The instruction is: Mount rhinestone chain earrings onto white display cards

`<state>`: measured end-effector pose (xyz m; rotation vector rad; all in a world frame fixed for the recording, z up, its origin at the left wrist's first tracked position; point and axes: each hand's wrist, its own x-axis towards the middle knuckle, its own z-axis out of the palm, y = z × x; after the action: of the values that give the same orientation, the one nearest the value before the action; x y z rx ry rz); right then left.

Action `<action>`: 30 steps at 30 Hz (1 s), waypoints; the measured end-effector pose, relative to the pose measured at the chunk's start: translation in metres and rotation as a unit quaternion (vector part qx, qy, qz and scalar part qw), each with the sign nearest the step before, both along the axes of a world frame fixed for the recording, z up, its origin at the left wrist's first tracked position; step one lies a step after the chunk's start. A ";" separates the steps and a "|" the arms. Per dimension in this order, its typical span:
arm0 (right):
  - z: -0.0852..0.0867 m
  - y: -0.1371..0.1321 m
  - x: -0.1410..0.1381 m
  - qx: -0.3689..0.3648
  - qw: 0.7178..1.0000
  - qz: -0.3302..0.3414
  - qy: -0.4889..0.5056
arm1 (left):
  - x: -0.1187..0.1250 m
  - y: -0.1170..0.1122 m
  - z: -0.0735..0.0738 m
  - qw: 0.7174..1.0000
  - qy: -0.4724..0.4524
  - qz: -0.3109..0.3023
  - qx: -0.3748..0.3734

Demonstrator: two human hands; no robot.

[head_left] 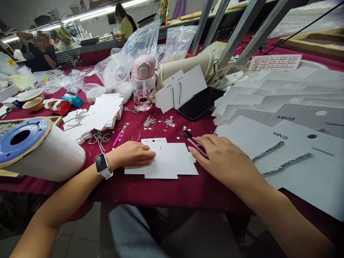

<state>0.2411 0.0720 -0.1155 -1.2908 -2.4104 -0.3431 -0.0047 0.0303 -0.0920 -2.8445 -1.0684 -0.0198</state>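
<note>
Bottle (143, 84) stands beyond my left fingers (147, 154), curled over white card (174, 154), their hold unclear from here; phone (200, 103) sits past my right fingers (211, 140), gripping snips (196, 144).

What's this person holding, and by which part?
The right hand holds small scissors by the pink handles. The left hand rests on a white card; any grip is hidden.

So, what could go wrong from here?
A few things, perhaps:
1. The snips in the right hand are close to the white card under the left hand, so a slip might nick it.
2. The small silver pieces lie loose on the cloth; a sweeping arm could scatter them.
3. The bottle stands near a phone and could topple if bumped.
</note>
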 end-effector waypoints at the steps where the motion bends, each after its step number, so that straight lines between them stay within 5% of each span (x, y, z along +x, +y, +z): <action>1: -0.004 -0.001 0.003 -0.002 1.000 -0.016 -0.023 | -0.001 0.000 -0.001 1.000 0.003 0.001 0.005; 5: -0.007 -0.016 0.003 0.026 0.999 -0.009 -0.024 | 0.000 -0.002 -0.003 0.999 -0.021 0.023 0.025; 11: 0.002 -0.045 -0.016 -0.016 0.985 0.163 0.061 | 0.010 -0.006 -0.002 0.996 -0.080 0.002 0.043; 21: -0.002 -0.040 -0.036 -0.178 0.970 0.131 0.097 | 0.020 -0.003 -0.010 0.995 -0.093 0.012 0.041; 25: 0.000 -0.037 -0.040 -0.149 0.977 0.137 0.066 | 0.022 -0.001 -0.011 0.994 -0.099 0.029 0.020; 30: 0.000 -0.044 -0.048 -0.004 0.993 0.115 -0.010 | 0.025 -0.001 -0.012 0.996 -0.081 0.029 0.024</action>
<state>0.1932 0.0278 -0.1160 -1.0037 -2.5455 -0.2810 0.0199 0.0295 -0.1043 -2.8063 -1.1637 -0.2713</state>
